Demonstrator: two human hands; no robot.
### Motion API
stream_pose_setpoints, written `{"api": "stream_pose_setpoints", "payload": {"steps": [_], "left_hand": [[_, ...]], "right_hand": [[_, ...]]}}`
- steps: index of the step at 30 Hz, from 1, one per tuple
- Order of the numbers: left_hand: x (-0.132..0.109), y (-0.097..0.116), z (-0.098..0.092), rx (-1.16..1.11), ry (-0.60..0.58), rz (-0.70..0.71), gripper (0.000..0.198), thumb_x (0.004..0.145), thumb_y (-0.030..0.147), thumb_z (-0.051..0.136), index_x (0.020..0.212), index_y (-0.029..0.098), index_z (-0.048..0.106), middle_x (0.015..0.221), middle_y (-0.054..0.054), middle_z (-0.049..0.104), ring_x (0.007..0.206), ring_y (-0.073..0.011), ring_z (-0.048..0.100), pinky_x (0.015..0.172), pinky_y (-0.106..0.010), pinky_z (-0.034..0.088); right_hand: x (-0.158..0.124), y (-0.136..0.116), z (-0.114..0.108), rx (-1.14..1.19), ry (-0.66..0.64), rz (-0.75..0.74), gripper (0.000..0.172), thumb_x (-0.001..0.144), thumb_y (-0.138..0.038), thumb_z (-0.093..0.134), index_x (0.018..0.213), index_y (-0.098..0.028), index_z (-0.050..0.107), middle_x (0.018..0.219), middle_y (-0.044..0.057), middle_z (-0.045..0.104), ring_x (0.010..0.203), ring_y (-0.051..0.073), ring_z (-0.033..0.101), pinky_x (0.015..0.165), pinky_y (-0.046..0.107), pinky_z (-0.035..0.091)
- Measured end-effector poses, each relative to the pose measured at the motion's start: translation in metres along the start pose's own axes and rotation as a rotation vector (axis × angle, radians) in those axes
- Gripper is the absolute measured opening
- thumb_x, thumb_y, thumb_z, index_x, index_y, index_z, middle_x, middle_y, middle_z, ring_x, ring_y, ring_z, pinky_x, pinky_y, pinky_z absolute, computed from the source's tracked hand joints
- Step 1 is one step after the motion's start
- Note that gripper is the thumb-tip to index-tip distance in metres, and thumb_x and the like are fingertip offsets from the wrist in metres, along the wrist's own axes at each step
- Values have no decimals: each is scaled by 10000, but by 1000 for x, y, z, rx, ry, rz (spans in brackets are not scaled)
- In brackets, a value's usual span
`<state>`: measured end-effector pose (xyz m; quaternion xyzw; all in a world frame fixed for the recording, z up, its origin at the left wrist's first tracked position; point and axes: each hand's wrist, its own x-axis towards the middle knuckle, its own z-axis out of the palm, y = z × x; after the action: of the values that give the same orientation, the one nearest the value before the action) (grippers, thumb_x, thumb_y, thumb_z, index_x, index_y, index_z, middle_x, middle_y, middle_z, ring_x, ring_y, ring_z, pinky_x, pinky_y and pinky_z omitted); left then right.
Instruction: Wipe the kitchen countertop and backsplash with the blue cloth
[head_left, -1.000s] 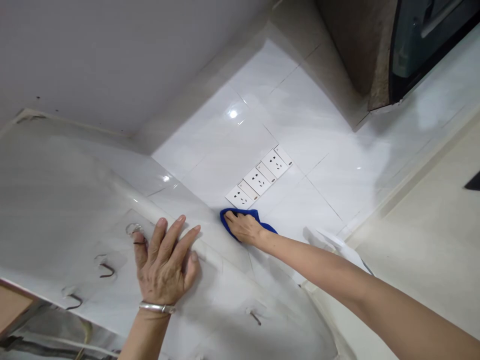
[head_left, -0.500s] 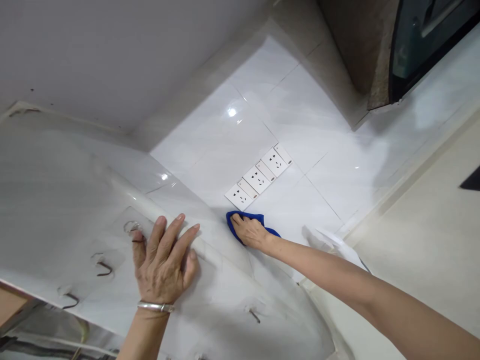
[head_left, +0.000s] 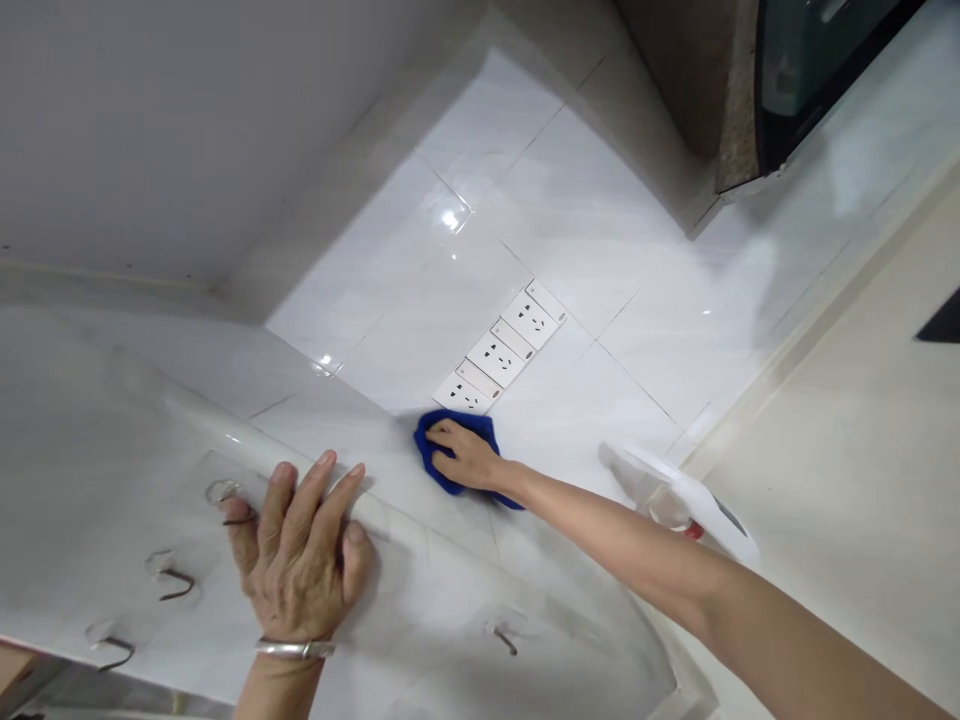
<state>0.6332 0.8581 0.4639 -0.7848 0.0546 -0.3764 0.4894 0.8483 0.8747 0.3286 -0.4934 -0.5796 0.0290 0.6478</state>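
My right hand (head_left: 466,455) presses a blue cloth (head_left: 480,430) against the white tiled wall (head_left: 390,290), close to the corner. The cloth touches the lower left end of a white socket strip (head_left: 499,350) and covers a little of it. My left hand (head_left: 300,550), with a silver bangle (head_left: 294,649) at the wrist, rests with fingers spread on a pale panel (head_left: 420,620) that has a rounded edge. Its outermost finger is beside a clear adhesive hook (head_left: 238,518).
More hooks (head_left: 176,583) stick to the panel around my left hand. A range hood with a dark glass front (head_left: 817,80) juts out at the upper right. Behind my right forearm, a white object (head_left: 701,500) with a red part stands on the pale countertop (head_left: 840,460).
My right hand and the cloth have moved left along the wall, now overlapping the end of the socket strip. The view has shifted slightly; my left hand stays on the panel.
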Motion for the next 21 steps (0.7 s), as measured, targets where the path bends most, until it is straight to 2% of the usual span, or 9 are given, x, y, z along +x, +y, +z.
{"api": "stream_pose_setpoints", "payload": {"steps": [5,8,11,15,18,21], "left_hand": [[-1,0,0,-10,-9,-18,697,901,201,606,1562,359,448,1626,55,435,1548,-266,348,1342,-548,152],[-1,0,-1,3,-19,-25,694,909,215,591,1569,363,433,1626,65,424,1545,-278,354,1334,-560,162],[-1,0,-2,-2,-14,-26,682,916,213,581,1565,366,442,1617,69,429,1545,-275,354,1337,-550,156],[-1,-1,-1,4,-19,-16,671,918,219,571,1562,361,449,1620,57,433,1546,-277,352,1334,-553,153],[-1,-3,0,16,-7,19,671,903,215,574,1555,333,466,1618,29,451,1546,-287,351,1328,-550,158],[-2,-6,1,11,18,48,656,896,213,578,1539,314,495,1598,-2,488,1539,-293,363,1325,-553,162]], "right_hand": [[-80,40,12,26,-40,179,370,908,-234,456,1225,-187,641,1348,89,610,1198,209,602,1029,358,511],[-96,38,14,18,-32,256,314,873,-201,454,1115,-204,653,1311,77,623,1172,209,612,983,355,520],[-73,15,9,43,9,187,310,849,-181,458,1087,-210,655,1306,62,624,1194,195,599,1012,348,504],[-16,-16,-2,100,10,34,397,886,-205,445,1238,-228,628,1435,45,570,1315,194,535,1101,368,463],[14,-21,-8,105,-19,46,412,904,-218,439,1279,-225,611,1516,49,517,1350,230,508,1097,413,471],[16,-13,-9,128,-15,37,351,881,-186,450,1177,-217,635,1465,48,553,1291,233,542,1037,402,495]]}}
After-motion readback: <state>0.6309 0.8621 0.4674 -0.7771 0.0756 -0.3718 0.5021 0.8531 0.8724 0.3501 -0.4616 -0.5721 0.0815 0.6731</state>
